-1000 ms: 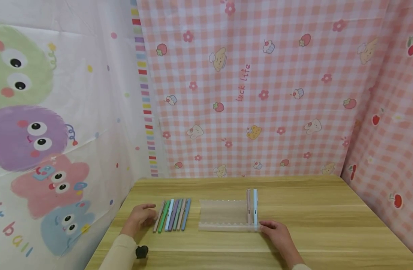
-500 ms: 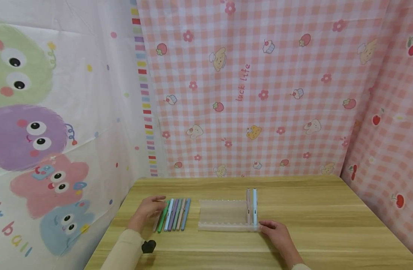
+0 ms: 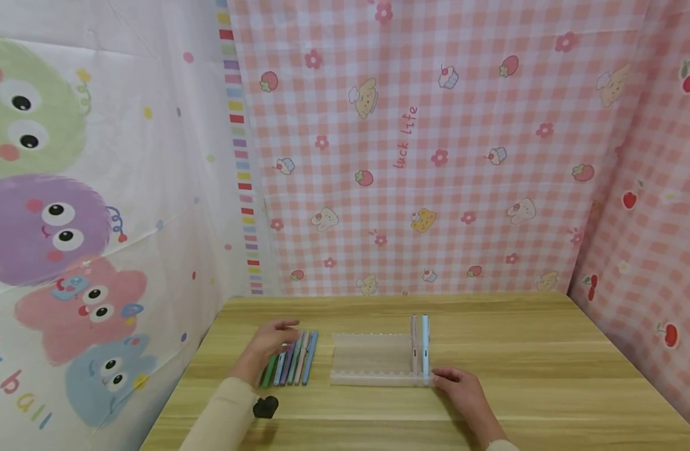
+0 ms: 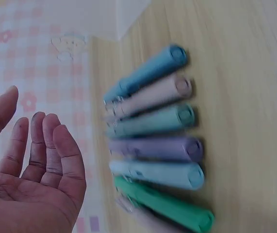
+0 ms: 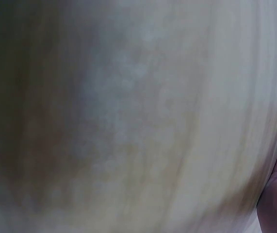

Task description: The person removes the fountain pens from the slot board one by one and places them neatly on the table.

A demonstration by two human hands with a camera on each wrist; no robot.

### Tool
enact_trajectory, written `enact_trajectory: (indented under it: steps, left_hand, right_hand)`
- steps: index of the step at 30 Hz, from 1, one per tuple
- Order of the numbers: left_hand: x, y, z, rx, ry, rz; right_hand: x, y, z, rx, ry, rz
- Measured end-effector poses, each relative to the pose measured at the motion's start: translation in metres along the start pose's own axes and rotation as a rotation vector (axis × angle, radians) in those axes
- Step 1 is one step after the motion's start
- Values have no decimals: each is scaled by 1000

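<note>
My left hand hovers over a row of several capped pens on the table's left half, partly covering them. The left wrist view shows its fingers loosely bent with nothing in them, beside a blue pen, a purple pen, a light blue pen and a green pen. To the right lies a clear, notched pen rack. A mauve pen and a pale blue pen rest side by side at its right end. My right hand pinches the rack's front right corner.
The wooden table runs back to a pink checked curtain. A white cartoon-print curtain stands along the left side. A black device sits at the left wrist.
My left hand has moved right and slightly away from me, from beside the pen row to over it. My right hand and the rack have stayed put.
</note>
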State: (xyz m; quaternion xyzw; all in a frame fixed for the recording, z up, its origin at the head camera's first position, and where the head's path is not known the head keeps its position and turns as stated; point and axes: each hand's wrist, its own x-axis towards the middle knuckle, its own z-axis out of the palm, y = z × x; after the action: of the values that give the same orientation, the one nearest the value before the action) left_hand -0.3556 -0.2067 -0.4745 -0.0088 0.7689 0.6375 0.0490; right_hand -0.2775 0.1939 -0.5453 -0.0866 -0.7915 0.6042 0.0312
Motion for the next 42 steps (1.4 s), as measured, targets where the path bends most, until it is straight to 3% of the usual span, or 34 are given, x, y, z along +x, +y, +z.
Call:
enact_trajectory:
  steps: [19,35,42]
  left_hand:
    - [0,21,62,-28,-154,43]
    - [-6,16,114,38,-298,69]
    - [-16,14,139,-22,-335,80]
  right_hand:
    - [1,2,1,-5,-4,15]
    - [1,0,0,-13,-3,2]
    - [1,1,0,-7,-3,12]
